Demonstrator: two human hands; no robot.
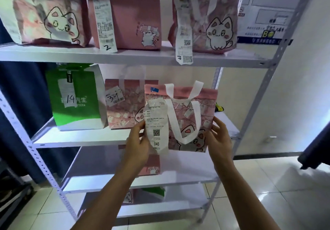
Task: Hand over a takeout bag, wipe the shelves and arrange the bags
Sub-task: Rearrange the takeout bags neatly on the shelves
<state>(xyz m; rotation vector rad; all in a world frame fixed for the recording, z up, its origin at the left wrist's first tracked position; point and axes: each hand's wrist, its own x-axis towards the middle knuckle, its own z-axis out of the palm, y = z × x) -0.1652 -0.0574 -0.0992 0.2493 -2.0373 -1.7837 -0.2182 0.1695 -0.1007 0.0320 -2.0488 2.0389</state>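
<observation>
I hold a pink cat-print takeout bag (203,117) with white handles in front of the middle shelf (80,138). A long receipt (157,122) marked 046 hangs on its front. My left hand (138,140) grips the bag's left edge beside the receipt. My right hand (218,136) grips its right edge. On the same shelf stand a green bag (76,95) marked 14 and a pink bag (125,104) marked 34. On the top shelf (125,56) sit three pink bags: a cat one (44,11) at left, one (128,11) with receipt 2, one (205,18) with receipt 3.
The white metal rack has lower shelves holding a pink bag (151,165) and a green-and-pink bag (142,194). A white printed notice (267,11) hangs on the wall at right. Dark blue curtains (17,95) flank the rack. Pale floor tiles (285,185) lie below.
</observation>
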